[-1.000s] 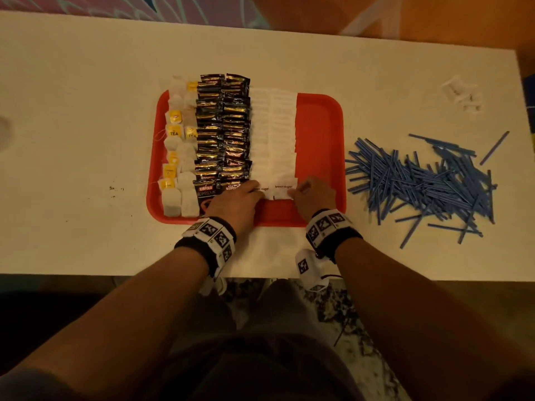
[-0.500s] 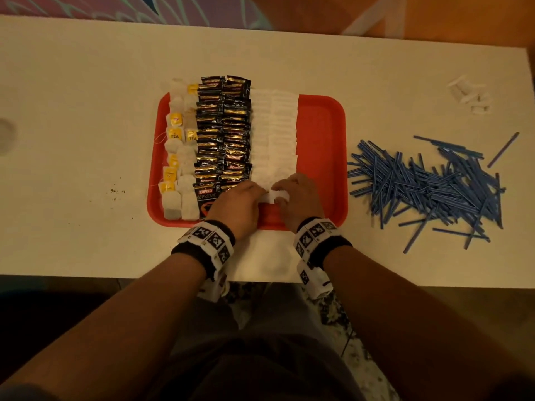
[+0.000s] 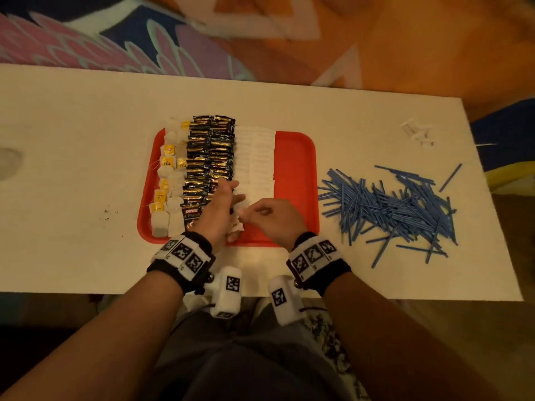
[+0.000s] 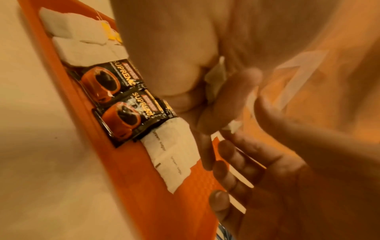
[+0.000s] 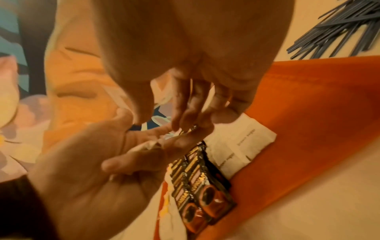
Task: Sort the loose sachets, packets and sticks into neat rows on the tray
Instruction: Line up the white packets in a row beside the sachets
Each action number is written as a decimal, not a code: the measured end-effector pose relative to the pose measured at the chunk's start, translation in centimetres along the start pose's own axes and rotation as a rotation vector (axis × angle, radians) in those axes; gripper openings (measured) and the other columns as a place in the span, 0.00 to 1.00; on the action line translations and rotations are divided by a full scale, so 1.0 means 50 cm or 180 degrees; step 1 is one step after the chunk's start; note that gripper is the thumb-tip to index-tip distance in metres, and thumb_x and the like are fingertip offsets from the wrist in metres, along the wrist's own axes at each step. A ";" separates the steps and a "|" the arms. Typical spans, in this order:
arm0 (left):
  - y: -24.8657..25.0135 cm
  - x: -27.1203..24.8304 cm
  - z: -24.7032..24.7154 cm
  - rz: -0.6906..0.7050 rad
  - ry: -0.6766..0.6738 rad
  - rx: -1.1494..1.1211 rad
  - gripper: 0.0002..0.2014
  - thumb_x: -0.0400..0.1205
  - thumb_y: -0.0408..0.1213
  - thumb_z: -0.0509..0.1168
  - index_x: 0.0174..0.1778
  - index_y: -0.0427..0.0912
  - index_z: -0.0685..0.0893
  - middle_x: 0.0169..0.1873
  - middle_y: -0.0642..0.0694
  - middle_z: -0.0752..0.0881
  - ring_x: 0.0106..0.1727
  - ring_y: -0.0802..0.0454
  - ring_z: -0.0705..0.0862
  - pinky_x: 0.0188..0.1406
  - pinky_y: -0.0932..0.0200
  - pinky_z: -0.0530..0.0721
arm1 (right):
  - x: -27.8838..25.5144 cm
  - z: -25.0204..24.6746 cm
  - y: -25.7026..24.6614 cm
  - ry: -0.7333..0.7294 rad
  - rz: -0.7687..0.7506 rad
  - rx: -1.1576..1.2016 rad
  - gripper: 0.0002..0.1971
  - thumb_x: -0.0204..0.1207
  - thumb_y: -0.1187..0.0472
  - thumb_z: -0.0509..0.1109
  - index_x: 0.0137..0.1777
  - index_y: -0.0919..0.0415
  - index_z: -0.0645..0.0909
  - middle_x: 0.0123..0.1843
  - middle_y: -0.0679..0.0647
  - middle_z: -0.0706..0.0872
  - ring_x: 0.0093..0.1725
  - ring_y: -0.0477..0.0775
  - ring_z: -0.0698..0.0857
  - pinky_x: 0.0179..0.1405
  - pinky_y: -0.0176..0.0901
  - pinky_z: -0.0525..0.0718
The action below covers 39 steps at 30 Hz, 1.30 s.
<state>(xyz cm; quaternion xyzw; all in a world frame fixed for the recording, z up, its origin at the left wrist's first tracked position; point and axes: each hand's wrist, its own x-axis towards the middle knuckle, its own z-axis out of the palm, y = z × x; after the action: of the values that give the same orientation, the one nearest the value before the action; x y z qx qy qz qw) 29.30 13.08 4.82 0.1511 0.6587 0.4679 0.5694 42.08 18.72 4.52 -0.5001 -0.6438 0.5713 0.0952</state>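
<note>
Over the near edge of the red tray [image 3: 295, 157], both my hands meet above the white sugar sachets [image 3: 254, 157]. My left hand [image 3: 215, 211] has its fingers curled around a small bunch of white sachets, the paper edges poking out between thumb and fingers in the left wrist view. My right hand [image 3: 273, 219] pinches at that same bunch with thumb and forefinger, the other fingers loosely bent; I judge it is drawing one sachet free to lay down.

On the tray the rows run from near to far: tea bags [image 3: 168, 180] on the left, black coffee packets [image 3: 210, 151] beside them, then the white sachets, with bare red tray to their right. The blue sticks [image 3: 388, 204] lie in a loose heap on the bench [image 3: 72, 157] right of the tray, well apart from my hands, and a few small white pieces [image 3: 418, 133] sit at the far right.

These sachets look light and thin, soft paper that creases easily and slides over its neighbours. I'd take each by a sealed end, lightly, so the grip neither crushes the filling nor drags the laid row askew.
</note>
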 end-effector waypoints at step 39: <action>-0.076 -0.157 -0.024 0.1422 0.1019 -0.0329 0.09 0.82 0.31 0.71 0.42 0.50 0.81 0.29 0.52 0.85 0.36 0.52 0.83 0.44 0.43 0.83 | -0.147 0.058 -0.002 0.0447 -0.0404 0.1310 0.15 0.76 0.70 0.74 0.49 0.46 0.90 0.52 0.44 0.91 0.49 0.45 0.89 0.52 0.42 0.87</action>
<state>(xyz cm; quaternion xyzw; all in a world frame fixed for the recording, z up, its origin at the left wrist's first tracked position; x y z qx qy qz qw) 31.90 4.86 6.50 0.1875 0.6659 0.6328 0.3478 43.56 11.35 6.94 -0.4671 -0.5355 0.6474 0.2755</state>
